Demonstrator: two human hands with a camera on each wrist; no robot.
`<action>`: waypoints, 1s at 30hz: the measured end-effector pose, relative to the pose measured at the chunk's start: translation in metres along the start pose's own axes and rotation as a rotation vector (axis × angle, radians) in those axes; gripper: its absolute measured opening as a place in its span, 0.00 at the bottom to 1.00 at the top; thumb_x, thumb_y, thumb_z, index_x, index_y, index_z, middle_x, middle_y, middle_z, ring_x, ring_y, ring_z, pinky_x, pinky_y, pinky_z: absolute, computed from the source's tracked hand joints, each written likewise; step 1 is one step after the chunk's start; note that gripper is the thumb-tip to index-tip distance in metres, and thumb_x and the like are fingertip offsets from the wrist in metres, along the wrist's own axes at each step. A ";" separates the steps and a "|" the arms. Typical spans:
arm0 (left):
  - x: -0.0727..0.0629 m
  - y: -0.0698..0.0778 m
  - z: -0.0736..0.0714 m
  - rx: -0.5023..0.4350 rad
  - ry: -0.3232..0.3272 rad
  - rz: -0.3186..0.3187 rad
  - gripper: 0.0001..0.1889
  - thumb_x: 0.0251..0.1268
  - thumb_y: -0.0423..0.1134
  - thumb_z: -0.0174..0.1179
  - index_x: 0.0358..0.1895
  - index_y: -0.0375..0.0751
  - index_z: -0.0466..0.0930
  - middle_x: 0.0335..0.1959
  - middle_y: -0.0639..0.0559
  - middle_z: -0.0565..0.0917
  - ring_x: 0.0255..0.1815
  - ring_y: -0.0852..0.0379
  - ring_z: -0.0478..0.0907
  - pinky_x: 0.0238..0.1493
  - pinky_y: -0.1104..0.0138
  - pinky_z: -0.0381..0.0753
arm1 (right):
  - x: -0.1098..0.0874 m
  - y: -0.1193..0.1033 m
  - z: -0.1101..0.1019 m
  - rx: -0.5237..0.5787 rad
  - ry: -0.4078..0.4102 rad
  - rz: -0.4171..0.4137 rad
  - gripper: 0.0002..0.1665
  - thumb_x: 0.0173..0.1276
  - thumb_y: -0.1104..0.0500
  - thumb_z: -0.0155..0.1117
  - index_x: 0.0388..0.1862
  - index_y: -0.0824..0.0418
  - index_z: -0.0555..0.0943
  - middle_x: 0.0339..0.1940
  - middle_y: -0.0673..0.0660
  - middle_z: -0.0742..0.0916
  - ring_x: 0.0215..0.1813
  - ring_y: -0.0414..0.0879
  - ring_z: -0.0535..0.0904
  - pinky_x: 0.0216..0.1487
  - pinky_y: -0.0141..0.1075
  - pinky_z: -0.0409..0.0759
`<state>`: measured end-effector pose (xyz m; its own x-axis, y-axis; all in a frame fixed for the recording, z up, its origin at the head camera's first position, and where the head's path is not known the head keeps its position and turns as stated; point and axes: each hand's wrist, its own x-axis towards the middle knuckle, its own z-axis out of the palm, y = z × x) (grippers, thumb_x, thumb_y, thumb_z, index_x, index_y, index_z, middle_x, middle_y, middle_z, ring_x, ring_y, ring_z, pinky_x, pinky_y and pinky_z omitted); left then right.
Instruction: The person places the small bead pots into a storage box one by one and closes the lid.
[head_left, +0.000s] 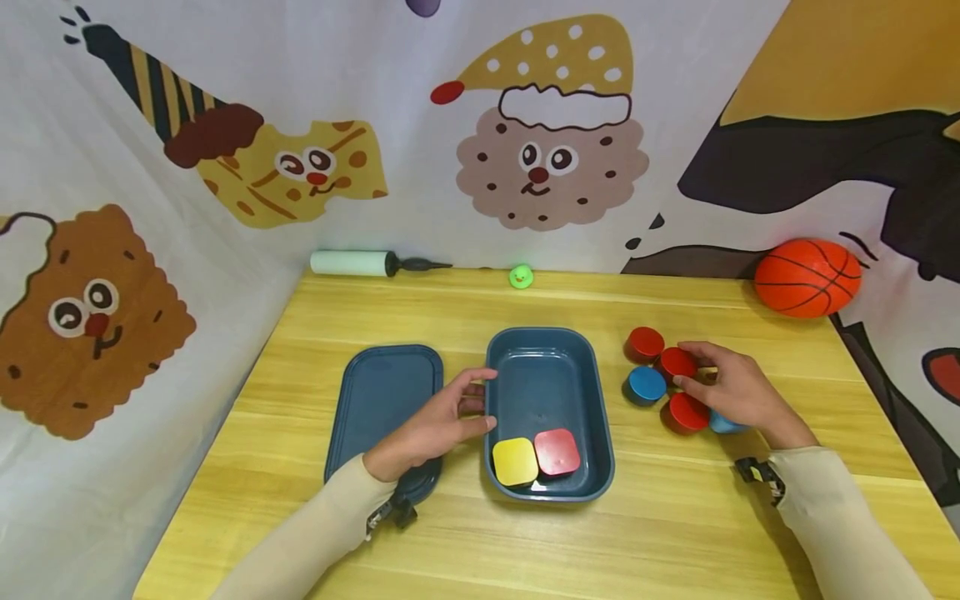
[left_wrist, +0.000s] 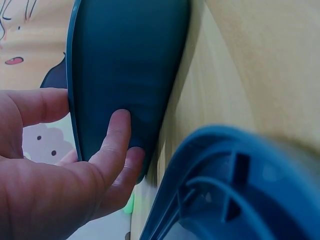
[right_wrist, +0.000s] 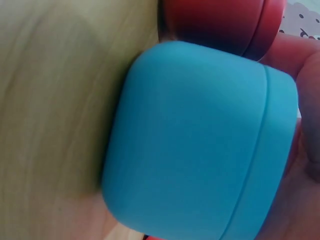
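Observation:
In the head view my left hand [head_left: 442, 421] is at the left side of a dark blue rectangular box [head_left: 543, 337]. Its fingers lie against the box's outer wall [left_wrist: 130, 60] in the left wrist view. Inside the box, at its near end, are a yellow square-topped container [head_left: 515, 462] and a pinkish-red one [head_left: 557, 452]. On the right, my right hand [head_left: 738, 387] holds a red round container [head_left: 677, 364] between thumb and fingers. Close by stand two more red ones [head_left: 644, 344] and a blue one [head_left: 645, 385]. A light blue container [right_wrist: 195, 140], partly under the hand, fills the right wrist view.
A dark blue lid [head_left: 390, 392] lies left of the box, partly beneath my left forearm. Along the table's back edge are a pale green hand pump [head_left: 352, 263], a small green duck [head_left: 521, 277] and an orange-red basketball [head_left: 807, 278]. A printed cloth [head_left: 405, 233] hangs behind the table.

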<state>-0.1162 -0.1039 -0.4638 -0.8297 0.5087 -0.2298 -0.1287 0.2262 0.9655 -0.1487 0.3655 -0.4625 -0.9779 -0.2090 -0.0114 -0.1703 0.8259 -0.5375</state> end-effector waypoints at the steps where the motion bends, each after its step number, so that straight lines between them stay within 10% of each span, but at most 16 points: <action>1: 0.000 0.000 0.000 -0.002 -0.001 0.003 0.36 0.75 0.33 0.64 0.82 0.45 0.60 0.72 0.34 0.71 0.72 0.38 0.75 0.65 0.56 0.82 | 0.000 0.000 0.000 0.000 0.005 -0.004 0.37 0.74 0.51 0.72 0.74 0.68 0.74 0.61 0.71 0.86 0.58 0.67 0.85 0.53 0.59 0.87; 11: -0.002 0.001 -0.001 0.001 -0.005 0.013 0.36 0.75 0.32 0.64 0.82 0.44 0.60 0.72 0.34 0.71 0.72 0.38 0.75 0.64 0.57 0.83 | -0.004 -0.009 -0.012 -0.015 0.105 0.015 0.37 0.72 0.51 0.73 0.72 0.69 0.76 0.62 0.71 0.85 0.57 0.67 0.84 0.51 0.60 0.87; 20: -0.002 0.001 0.000 -0.010 -0.005 0.006 0.36 0.75 0.32 0.64 0.82 0.44 0.60 0.72 0.33 0.71 0.71 0.37 0.76 0.63 0.57 0.84 | -0.005 -0.023 -0.020 0.000 0.176 -0.022 0.36 0.70 0.53 0.75 0.72 0.66 0.77 0.63 0.68 0.85 0.56 0.64 0.83 0.45 0.16 0.76; 30: -0.002 0.002 0.001 -0.005 -0.006 0.016 0.36 0.75 0.32 0.64 0.82 0.44 0.60 0.72 0.33 0.71 0.72 0.37 0.75 0.64 0.56 0.83 | 0.002 -0.059 -0.015 0.047 0.212 -0.116 0.35 0.69 0.53 0.76 0.71 0.64 0.78 0.63 0.67 0.86 0.54 0.61 0.83 0.48 0.09 0.68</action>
<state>-0.1146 -0.1038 -0.4619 -0.8284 0.5173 -0.2146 -0.1176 0.2140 0.9697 -0.1425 0.3241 -0.4185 -0.9567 -0.1821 0.2272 -0.2817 0.7768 -0.5633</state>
